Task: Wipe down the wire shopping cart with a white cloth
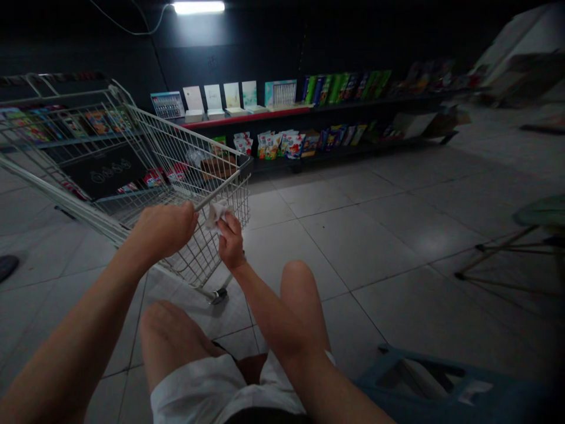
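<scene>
A metal wire shopping cart [185, 135] stands in front of me, its near end close to my knees. My left hand [165, 229] is closed around the top rail at the cart's near corner. Pinched in the fingers of my right hand [232, 238] is a crumpled white cloth or tissue [217, 213], held against the wire end of the basket just below the rail. A dark sign panel [106, 171] hangs on the cart's far side. One caster wheel [218, 295] shows under the near corner.
Behind the cart, a shelf [247, 118] carries books, boxed sets and green and blue packs, with snack bags [282, 144] on the lower level. A blue plastic stool [441, 383] is at lower right. A folding stool [538, 215] stands at the right edge, and a dark shoe [7, 266] shows at left.
</scene>
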Demonstrator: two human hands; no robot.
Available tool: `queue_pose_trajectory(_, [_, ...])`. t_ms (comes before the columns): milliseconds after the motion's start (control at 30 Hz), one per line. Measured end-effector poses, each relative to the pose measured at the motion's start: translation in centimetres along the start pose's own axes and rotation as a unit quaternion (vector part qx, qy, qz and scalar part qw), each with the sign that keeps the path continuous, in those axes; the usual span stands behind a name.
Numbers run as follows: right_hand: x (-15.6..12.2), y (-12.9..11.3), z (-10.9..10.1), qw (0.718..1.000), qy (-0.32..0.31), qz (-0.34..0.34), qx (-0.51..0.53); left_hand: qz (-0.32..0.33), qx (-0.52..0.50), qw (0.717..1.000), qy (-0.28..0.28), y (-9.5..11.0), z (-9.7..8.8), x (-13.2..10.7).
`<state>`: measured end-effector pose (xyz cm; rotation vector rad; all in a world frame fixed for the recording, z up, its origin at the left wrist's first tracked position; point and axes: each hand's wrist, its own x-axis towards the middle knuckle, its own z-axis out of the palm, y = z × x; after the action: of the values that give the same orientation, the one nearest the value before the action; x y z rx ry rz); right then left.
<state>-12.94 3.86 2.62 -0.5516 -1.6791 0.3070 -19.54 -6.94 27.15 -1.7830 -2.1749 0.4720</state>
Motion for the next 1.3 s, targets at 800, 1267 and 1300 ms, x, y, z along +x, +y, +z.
queue_pose_trajectory(800, [-2.3, 2.6, -0.6, 0.997, -0.059, 0.020, -0.034, 0.027, 0.010, 0.999, -0.040, -3.7, 0.5, -2.2])
queue_pose_trajectory(1267, [-0.8, 3.3, 0.9, 0.996, -0.082, 0.015, -0.035, -0.058, -0.081, 0.994, -0.042, -1.4, -0.8, 1.0])
queue_pose_trajectory(1300, [-2.2, 3.7, 0.7, 0.994, -0.099, 0.040, -0.037, -0.056, -0.086, 0.994, -0.033, -0.9, -0.7, 1.7])
